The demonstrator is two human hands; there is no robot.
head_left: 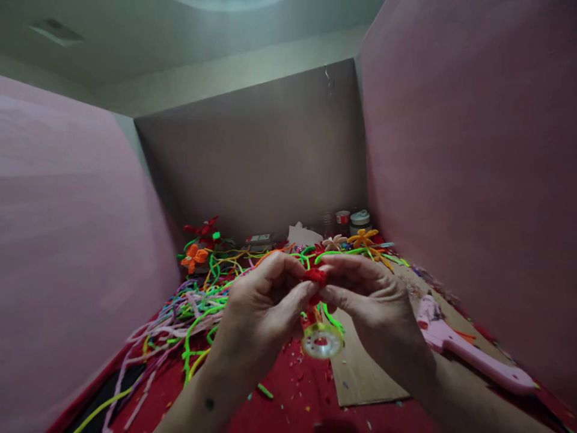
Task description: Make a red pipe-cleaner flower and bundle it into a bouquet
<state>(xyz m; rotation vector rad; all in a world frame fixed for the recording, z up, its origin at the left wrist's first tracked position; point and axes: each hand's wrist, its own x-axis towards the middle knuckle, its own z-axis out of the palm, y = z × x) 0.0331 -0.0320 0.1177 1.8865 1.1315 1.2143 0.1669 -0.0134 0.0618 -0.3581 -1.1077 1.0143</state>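
My left hand (270, 300) and my right hand (372, 307) meet in mid-view, thumbs and fingertips pinched on a small fuzzy red pipe cleaner piece (317, 276). Part of the piece is hidden behind my fingers, so its full shape does not show. Just below it appears a round, clear-yellow ring like a tape roll (322, 341); whether it touches the red piece I cannot tell. Bright green pipe cleaners (333, 322) show behind my hands.
A tangled heap of coloured pipe cleaners (193, 307) spreads at left. An orange flower (195, 258) and a yellow-orange flower (363, 239) stand behind. At right, a pink glue gun (482, 355) lies partly over a brown board (365, 379). Pink panels (451, 150) flank the table.
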